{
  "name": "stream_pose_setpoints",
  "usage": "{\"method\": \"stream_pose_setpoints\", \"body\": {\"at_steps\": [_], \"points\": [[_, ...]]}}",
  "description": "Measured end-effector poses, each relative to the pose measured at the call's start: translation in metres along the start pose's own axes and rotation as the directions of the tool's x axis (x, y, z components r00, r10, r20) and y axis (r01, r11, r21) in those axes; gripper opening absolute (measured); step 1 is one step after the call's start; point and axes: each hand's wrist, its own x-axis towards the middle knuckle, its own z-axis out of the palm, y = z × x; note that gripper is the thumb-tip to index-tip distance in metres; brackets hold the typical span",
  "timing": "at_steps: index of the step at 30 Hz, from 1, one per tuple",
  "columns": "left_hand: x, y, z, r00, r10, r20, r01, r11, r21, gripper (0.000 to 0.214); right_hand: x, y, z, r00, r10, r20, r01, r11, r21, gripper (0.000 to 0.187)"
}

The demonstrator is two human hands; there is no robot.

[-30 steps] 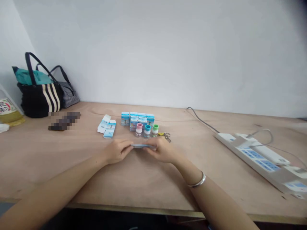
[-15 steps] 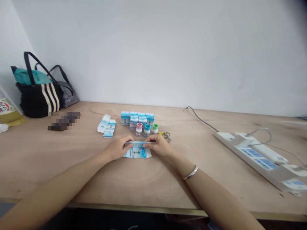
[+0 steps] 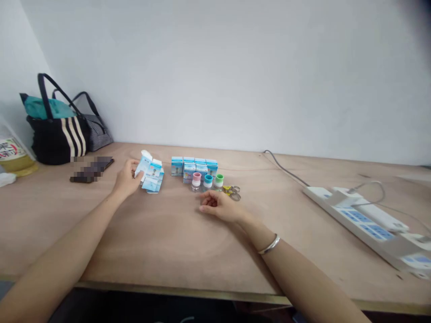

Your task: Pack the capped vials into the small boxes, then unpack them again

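My left hand grips the lower edge of a white and blue flat carton, which stands tilted over a small pile of similar cartons. My right hand rests on the wooden table with loosely curled, empty fingers. It is just in front of several small bottles with pink, teal and green caps, and close to small metal scissors. Several small blue and white boxes stand behind the bottles.
A black striped tote bag and a grey striped bag stand against the wall at left. Nearby lie a blurred dark object and a bottle of yellow liquid. A white power strip lies at right.
The flat carton has left the table in front of me and is now in my left hand at the pile. My hands have moved apart, and my right hand has let go.
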Motion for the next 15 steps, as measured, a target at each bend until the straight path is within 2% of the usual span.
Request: {"method": "stream_pose_setpoints", "body": {"at_steps": [4,7,10,12,15], "points": [[-0.004,-0.001,0.005,0.998,-0.015,0.059,0.001,0.972,0.235,0.044,-0.001,-0.002,-0.001,1.000,-0.001,0.006,0.001,1.000,0.004,0.046],[-0.008,0.009,0.004,0.998,0.054,0.013,-0.056,0.930,0.363,0.046,-0.001,-0.003,-0.001,1.000,-0.003,0.007,0.003,1.000,-0.006,0.046],[-0.007,0.026,0.009,0.988,0.156,-0.013,-0.136,0.896,0.423,0.042,0.000,-0.004,0.000,1.000,-0.010,0.005,0.010,1.000,-0.023,0.044],[0.000,0.040,0.019,0.965,0.256,0.064,-0.259,0.879,0.400,0.038,0.000,-0.004,0.000,1.000,-0.011,0.004,0.011,0.999,-0.037,0.043],[0.021,0.057,0.043,0.877,0.406,0.257,-0.470,0.836,0.283,0.046,0.000,-0.004,0.001,1.000,-0.015,0.009,0.016,0.999,-0.046,0.041]]}}
